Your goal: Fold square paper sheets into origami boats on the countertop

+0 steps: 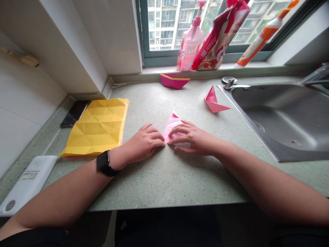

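A small piece of light pink folded paper (172,122) lies on the counter in front of me, its pointed tip facing the window. My left hand (145,142), with a black watch on the wrist, grips the paper's near left corner between its fingertips. From the other side, my right hand (195,139) holds the paper with curved fingers, covering its right part. The fingertips of both hands almost meet at the near edge. Beyond the paper stand a magenta folded paper boat (174,83) with a yellow rim and a pink folded paper boat (215,103).
Creased yellow paper sheets (99,125) lie at left, partly over a dark phone (74,113). A white oblong device (29,181) sits nearer. On the right is a steel sink (267,137). A pump bottle (189,48), a red bag (218,37) and an orange-white bottle (259,43) line the windowsill.
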{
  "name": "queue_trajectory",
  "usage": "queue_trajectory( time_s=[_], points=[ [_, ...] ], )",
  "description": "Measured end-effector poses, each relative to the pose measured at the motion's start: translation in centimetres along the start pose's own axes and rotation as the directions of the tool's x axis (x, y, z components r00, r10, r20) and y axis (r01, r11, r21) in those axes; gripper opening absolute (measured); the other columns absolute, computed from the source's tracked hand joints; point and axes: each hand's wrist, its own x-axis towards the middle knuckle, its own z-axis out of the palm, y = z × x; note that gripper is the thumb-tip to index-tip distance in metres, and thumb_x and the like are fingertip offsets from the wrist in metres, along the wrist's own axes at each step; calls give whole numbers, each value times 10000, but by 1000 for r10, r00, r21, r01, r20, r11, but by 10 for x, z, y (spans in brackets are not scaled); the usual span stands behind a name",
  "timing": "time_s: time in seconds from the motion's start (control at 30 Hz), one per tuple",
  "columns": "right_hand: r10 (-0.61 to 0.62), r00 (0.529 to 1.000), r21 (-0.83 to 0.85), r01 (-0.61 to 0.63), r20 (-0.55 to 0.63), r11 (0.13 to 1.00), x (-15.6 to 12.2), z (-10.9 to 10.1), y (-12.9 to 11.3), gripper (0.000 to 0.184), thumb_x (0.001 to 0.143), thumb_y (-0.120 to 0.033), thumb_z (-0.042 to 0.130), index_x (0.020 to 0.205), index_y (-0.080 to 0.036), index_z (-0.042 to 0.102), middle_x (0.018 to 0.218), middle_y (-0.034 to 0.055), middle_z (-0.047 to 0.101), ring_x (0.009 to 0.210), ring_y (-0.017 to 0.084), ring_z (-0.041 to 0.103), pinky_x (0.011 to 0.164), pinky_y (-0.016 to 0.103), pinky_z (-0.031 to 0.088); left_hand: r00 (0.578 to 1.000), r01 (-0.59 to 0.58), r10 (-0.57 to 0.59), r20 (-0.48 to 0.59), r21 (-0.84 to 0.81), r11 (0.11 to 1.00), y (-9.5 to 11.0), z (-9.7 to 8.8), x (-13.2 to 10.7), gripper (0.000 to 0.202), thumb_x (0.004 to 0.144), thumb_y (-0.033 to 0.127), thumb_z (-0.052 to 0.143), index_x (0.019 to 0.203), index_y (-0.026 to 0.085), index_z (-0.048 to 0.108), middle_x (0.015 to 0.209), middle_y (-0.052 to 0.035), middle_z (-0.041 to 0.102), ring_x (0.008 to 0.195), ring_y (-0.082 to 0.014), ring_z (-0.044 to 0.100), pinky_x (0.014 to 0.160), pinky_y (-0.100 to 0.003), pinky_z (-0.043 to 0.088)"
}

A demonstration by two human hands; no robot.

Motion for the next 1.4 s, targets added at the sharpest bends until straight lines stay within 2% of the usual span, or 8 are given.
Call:
queue_trajectory(
  time_s=[0.37,0.73,0.8,0.9,0.97,1.07,1.23,1.4],
  points=[
    [-17,1000,-17,17,-4,1000,0,1,0,203,1049,-307,747,1214,-351,856,1320,53,796,1209,264,717,1218,560,461,1000,-6,6,-1,35,999,-3,-5,-3,257,963,55,674,1009,265,814,1258,-10,833,1191,-242,711,1347,-596,342],
    [3,999,2,-3,-35,1000,-3,3,4,184,1033,-258,741,1144,-353,854,1282,27,813,1194,239,756,1300,610,386,999,34,-33,17,-51,998,-2,-7,-2,250,988,62,662,938,262,804,1142,5,853,1099,-211,742,1330,-571,370],
    [7,999,-10,-7,-32,1000,-3,3,4,161,1040,-264,737,1120,-341,853,1266,29,814,1174,237,758,1301,620,388,999,45,-44,17,-54,998,-1,-7,-2,250,1008,76,643,964,257,809,1124,-8,847,1085,-213,742,1319,-566,385],
    [11,999,-18,-12,-32,1000,-2,3,3,133,1044,-280,742,1104,-327,851,1247,35,815,1159,238,757,1293,619,404,998,57,-56,27,-22,998,0,-6,-1,279,1029,90,622,1110,260,828,1095,-35,829,1054,-222,733,1286,-561,422],
    [11,999,-17,-12,-35,1000,-2,3,3,130,1046,-284,742,1104,-326,850,1246,38,814,1164,238,756,1285,611,417,999,39,-39,36,7,999,0,-3,-1,321,1032,100,633,1218,275,826,1121,-44,818,1051,-229,724,1275,-569,431],
    [12,999,-15,-12,-36,1000,-2,3,3,131,1050,-286,738,1107,-327,848,1247,39,813,1165,237,756,1281,609,424,999,12,-13,39,42,999,1,-1,-1,328,1049,127,637,1266,284,826,1157,-55,804,1070,-242,716,1272,-586,435],
    [1,1000,-10,-1,-31,1000,-1,2,3,130,1076,-304,709,1098,-309,838,1250,43,810,1153,234,747,1244,584,457,999,34,-34,37,6,999,3,-3,-1,259,1058,129,630,1166,257,827,1132,-42,808,1066,-225,732,1300,-587,410],
    [-8,999,-19,8,-34,1000,0,3,1,126,1080,-305,709,1104,-290,832,1247,55,809,1133,241,739,1206,573,483,997,63,-61,46,-39,997,2,-5,-1,227,997,78,643,1024,240,800,1126,-23,817,1080,-213,747,1333,-598,366]
  ],
)
